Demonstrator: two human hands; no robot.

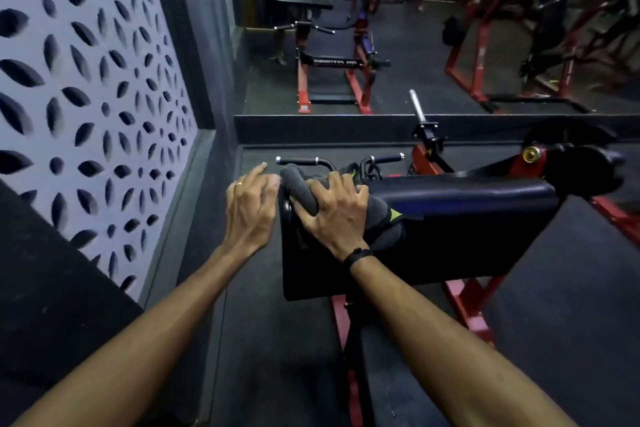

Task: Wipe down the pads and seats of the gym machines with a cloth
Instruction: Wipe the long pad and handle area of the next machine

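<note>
Both hands at the left end of a black pad, cloth bunched on the top edge

The right hand is spread over a dark grey cloth with a bit of yellow-green showing, fingers curled round it and pressing it onto the top corner of the black pad; the left hand sits just beside the pad's left end, fingers bent, tips at the cloth's edge, can't tell if it's actually gripping anything; ring on that hand, dark band on the right wrist; just behind the pad are two black handles with chrome ends, right in the way past the cloth; red frame under the pad, a chrome bar sticking up behind; mirror ahead shows more red machines; patterned grey wall panel close on the left; dark rubber floor all around.
</note>
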